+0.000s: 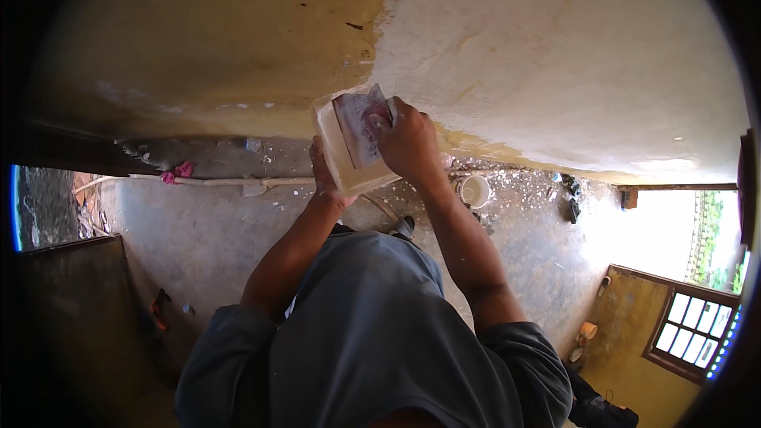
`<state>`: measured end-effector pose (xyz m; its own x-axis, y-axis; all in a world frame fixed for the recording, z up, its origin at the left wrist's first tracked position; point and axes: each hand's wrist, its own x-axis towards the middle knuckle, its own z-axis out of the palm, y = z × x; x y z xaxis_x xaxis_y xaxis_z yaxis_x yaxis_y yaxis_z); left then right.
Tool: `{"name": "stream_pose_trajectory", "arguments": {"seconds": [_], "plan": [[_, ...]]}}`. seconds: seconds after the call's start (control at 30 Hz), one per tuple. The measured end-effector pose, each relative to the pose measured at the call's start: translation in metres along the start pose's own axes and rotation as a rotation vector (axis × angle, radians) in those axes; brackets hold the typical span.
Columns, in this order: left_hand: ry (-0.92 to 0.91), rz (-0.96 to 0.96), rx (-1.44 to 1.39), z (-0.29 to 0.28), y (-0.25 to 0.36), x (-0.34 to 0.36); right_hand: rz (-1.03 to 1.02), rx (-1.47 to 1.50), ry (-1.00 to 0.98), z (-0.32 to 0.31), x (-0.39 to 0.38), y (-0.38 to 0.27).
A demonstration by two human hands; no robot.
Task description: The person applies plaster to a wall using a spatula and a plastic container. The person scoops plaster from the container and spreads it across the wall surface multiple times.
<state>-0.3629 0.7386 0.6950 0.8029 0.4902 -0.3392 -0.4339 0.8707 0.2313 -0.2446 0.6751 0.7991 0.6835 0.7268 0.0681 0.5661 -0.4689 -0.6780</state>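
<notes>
In the head view, you face a wall [555, 55] that runs across the far side: its right part is pale and smooth-looking, its left part a darker ochre, and a ragged edge divides the two just beyond your hands. Below it lies a grey concrete floor [198, 230], scattered with white flecks, most thickly to the right of your hands. A long wooden pole [277, 181] lies along the foot of the wall, a pink cloth [183, 169] touching it at the left. A white bucket [474, 191] stands on the floor just beside your right forearm. Far off to the right, a bright doorway [670, 226] opens, with a barred window [697, 329] in the ochre wall nearer you.

Your hands are apart, one on either side of a pale rectangular tray [337, 147], held tilted in front of the wall. Your left hand [326, 174] grips its left edge and near corner, the fingers partly hidden. Your right hand [412, 143] is closed round the reddish handle of a flat trowel [354, 127], whose smeared blade overlaps the tray; you cannot tell whether the two touch.
</notes>
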Motion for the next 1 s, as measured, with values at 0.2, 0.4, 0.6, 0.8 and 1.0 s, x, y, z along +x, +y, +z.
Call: {"name": "stream_pose_trajectory", "arguments": {"seconds": [0.2,0.4,0.6,0.8,1.0], "plan": [[-0.038,0.038,0.058,-0.008,-0.009,0.013,0.030,0.099,-0.147,0.019,0.007,0.018],[-0.119,-0.003,-0.008,-0.004,-0.006,0.011,0.141,0.297,-0.256,0.007,0.020,0.039],[-0.190,0.037,-0.145,-0.001,0.005,0.008,0.406,0.705,-0.268,-0.016,0.020,0.061],[-0.191,0.122,-0.122,-0.013,0.031,0.010,0.526,1.174,-0.055,-0.010,0.004,0.129],[-0.142,0.249,-0.097,-0.018,0.053,0.006,0.739,1.516,-0.076,0.090,-0.020,0.229]]}}
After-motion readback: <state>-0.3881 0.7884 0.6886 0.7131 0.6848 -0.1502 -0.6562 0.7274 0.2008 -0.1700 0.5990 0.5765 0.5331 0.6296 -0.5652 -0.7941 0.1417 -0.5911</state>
